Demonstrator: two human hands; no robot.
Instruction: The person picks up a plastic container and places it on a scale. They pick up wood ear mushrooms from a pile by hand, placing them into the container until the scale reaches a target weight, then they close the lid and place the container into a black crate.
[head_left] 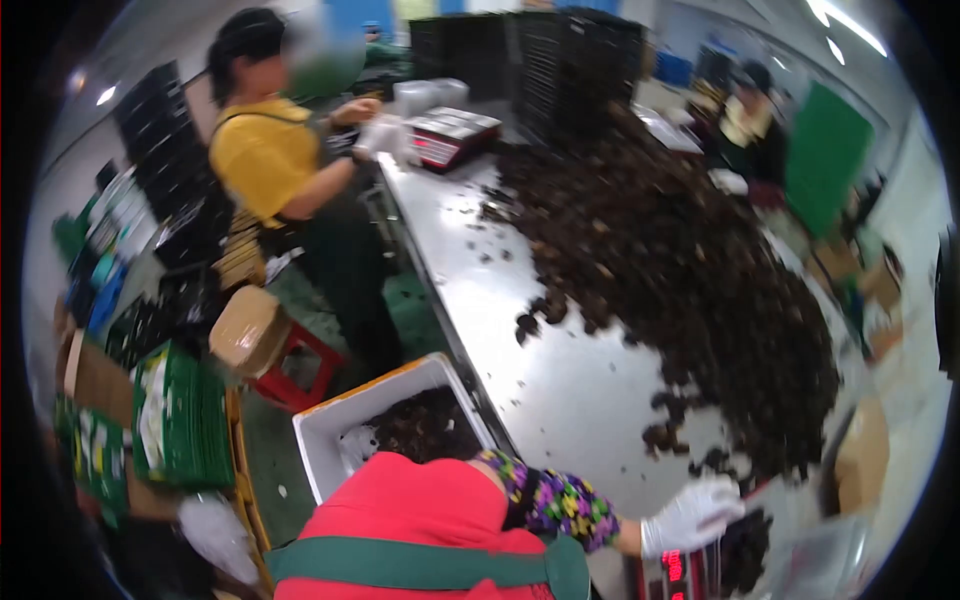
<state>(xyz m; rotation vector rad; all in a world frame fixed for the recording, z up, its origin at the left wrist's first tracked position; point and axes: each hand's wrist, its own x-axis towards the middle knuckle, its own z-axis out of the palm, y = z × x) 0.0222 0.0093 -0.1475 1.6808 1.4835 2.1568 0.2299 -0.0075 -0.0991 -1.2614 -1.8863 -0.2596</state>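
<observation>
My right hand (697, 513), in a white glove below a floral sleeve, is over a scale with red digits (674, 566) at the lower right. Its fingers are blurred, and whether they hold anything is unclear. Dark, mushroom-like pieces (745, 555) lie just beside it. A large heap of similar pieces (680, 260) covers much of the metal table (560, 400). More fill part of a white box (320, 440) at the table's left side. Something whitish (358, 447) lies in that box, too unclear to identify. I cannot make out my left hand.
Across the table's left edge, a person in yellow (265, 160) stands near another scale (450, 135). Black crates (575, 75) are behind the heap. Another person (748, 125) is at the far right. A red stool (300, 370) and green stacks (180, 420) stand left.
</observation>
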